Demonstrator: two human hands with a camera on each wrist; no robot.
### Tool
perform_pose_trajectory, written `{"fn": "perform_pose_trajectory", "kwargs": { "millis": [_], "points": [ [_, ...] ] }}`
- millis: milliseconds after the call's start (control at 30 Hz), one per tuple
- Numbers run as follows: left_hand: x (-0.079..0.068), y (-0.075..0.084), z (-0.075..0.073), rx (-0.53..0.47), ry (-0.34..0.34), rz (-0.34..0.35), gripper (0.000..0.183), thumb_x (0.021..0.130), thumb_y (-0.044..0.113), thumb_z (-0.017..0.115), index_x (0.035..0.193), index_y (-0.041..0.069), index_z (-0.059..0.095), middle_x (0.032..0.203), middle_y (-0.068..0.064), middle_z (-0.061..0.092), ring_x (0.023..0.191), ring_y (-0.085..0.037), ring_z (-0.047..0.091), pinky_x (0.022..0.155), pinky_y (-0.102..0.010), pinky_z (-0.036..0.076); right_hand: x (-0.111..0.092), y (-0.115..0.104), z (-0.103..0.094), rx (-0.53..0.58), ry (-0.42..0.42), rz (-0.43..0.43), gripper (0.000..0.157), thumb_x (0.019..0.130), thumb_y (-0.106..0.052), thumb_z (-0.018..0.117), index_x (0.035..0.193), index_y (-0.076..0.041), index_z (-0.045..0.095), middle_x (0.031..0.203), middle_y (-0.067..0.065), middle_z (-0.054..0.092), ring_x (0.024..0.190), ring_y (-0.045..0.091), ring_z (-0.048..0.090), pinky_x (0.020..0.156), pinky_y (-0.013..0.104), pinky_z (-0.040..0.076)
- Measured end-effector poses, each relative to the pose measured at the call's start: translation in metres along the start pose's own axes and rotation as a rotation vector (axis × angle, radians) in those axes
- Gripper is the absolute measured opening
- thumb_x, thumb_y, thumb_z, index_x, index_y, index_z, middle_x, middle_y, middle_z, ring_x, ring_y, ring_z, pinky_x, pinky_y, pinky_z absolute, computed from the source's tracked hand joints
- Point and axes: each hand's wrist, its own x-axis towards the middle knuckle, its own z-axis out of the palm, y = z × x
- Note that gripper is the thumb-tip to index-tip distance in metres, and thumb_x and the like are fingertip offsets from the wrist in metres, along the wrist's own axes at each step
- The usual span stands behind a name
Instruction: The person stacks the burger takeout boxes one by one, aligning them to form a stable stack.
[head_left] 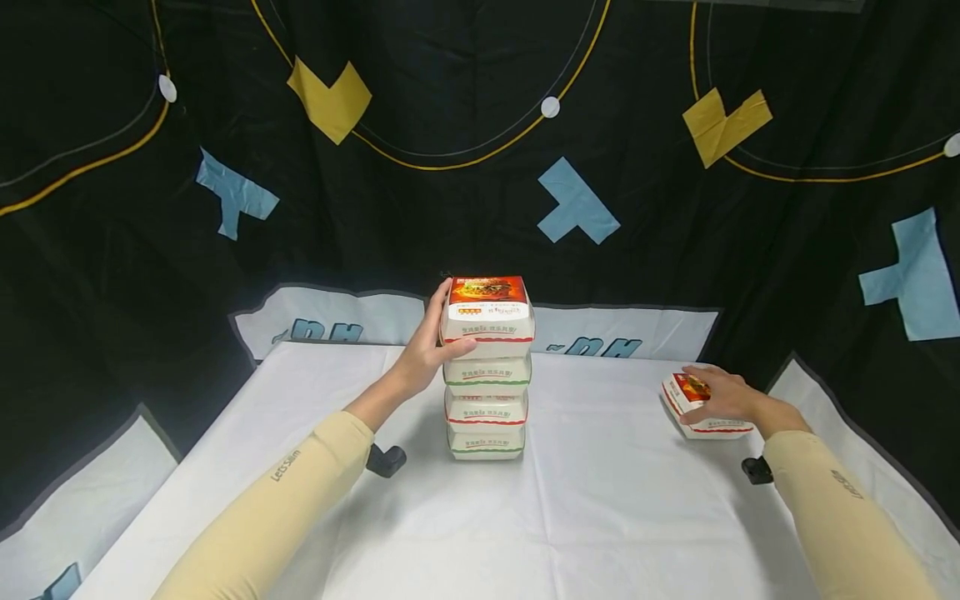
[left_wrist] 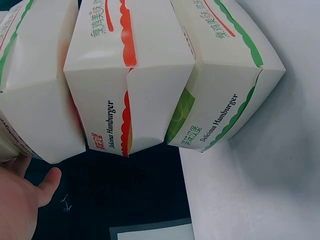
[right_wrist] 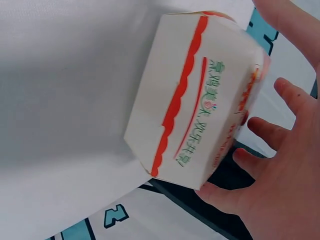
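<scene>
Several white hamburger boxes with red or green wavy bands stand in one upright stack. The top hamburger box [head_left: 487,321] has a red burger picture on its lid. My left hand [head_left: 433,342] grips this box from its left side, the thumb lying across the front face. In the left wrist view, a lower red-banded box [left_wrist: 100,80] and a green-banded box [left_wrist: 220,100] fill much of the picture. At the right, another red-banded hamburger box [right_wrist: 185,105] sits by itself on the table. My right hand [head_left: 727,396] spreads over its lid, fingertips close to its edges.
A white cloth covers the table [head_left: 600,500]. Behind it hangs a black curtain [head_left: 450,225] with blue and gold taped shapes. Dark wrist camera mounts show beside the left sleeve [head_left: 300,492] and the right sleeve [head_left: 840,508].
</scene>
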Motion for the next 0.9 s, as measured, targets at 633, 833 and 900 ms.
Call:
{"fn": "perform_pose_trajectory", "kwargs": {
  "millis": [633,833,900],
  "points": [
    [0.0009,-0.0016,-0.0004,0.012,0.001,-0.004,0.094,0.092,0.024,0.062,0.161,0.029,0.0,0.15,-0.006,0.04,0.128,-0.024,0.047,0.109,-0.053,0.042,0.0001,0.0042,0.0071,-0.103,0.008,-0.013,0.107,0.067,-0.039,0.09,0.153,-0.008,0.034,0.15,0.035,0.026,0.122,0.052,0.026,0.093,0.071,0.045],
    [0.0001,-0.0019,-0.001,0.008,0.002,-0.003,0.094,0.092,0.024,0.062,0.161,0.026,-0.001,0.15,-0.007,0.04,0.129,-0.024,0.046,0.109,-0.055,0.041,-0.003,0.0022,0.0089,-0.142,0.024,0.006,0.108,0.067,-0.04,0.09,0.154,-0.009,0.034,0.148,0.034,0.029,0.123,0.052,0.028,0.096,0.077,0.037],
    [0.0,-0.0019,-0.0009,0.007,0.002,-0.002,0.094,0.092,0.024,0.062,0.161,0.027,-0.001,0.15,-0.007,0.04,0.129,-0.025,0.046,0.109,-0.055,0.041,-0.0033,0.0023,0.0098,-0.141,0.029,0.005,0.107,0.067,-0.039,0.09,0.153,-0.009,0.034,0.147,0.034,0.029,0.123,0.053,0.028,0.097,0.08,0.033]
  ]
}}
